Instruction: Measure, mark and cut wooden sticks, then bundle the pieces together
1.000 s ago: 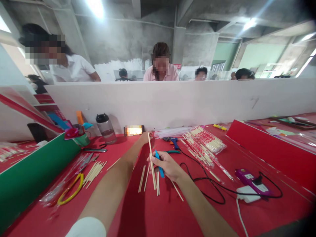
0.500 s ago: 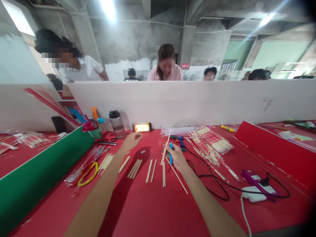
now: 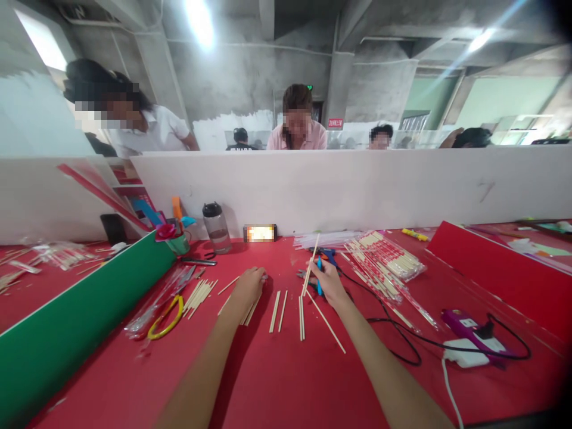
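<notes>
Right hand pinches sticks upright over red table

Pale, straight and slim, the sticks (image 3: 313, 255) slant upward from the fingers of the right hand (image 3: 329, 281), pinched between thumb and fingertips, with a blue tool (image 3: 319, 286) held in the same grasp. Loose sticks (image 3: 301, 319) of similar colour lie on the table (image 3: 286, 381) between the arms, in small, roughly parallel groups. The left hand (image 3: 250, 287) is low over one such group, fingers curled; whether it grips anything, I cannot tell
</notes>
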A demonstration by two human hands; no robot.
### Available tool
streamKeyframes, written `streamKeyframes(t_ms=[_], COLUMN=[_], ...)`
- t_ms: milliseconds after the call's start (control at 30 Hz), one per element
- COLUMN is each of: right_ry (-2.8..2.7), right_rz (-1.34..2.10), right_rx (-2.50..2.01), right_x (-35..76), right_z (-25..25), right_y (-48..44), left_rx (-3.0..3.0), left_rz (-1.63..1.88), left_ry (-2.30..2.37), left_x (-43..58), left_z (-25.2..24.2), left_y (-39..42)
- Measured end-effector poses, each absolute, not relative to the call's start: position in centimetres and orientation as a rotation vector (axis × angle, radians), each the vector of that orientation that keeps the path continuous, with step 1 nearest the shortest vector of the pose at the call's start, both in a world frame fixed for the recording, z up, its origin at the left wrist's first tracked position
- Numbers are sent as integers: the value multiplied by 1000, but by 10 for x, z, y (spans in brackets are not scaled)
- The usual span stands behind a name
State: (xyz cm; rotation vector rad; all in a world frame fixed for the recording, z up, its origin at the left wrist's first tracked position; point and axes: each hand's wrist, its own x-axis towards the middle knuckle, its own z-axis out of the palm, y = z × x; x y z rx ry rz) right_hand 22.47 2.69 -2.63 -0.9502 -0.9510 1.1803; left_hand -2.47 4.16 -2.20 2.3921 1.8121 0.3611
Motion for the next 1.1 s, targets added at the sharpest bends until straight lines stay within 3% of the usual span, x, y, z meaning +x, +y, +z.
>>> streamKeyframes(t_ms=[800, 1100], right_ry=[-653, -798], right_rz=[964, 945], right_rx=[-790, -887], right_x=[301, 307], right_z=[0, 0], right_y=[34, 33], left_rx=[2642, 2607], left_rz=[361, 521], left_ry=[1486, 1536], left_x=[-8, -15], left_z=[-24, -27], left_y=[14, 19])
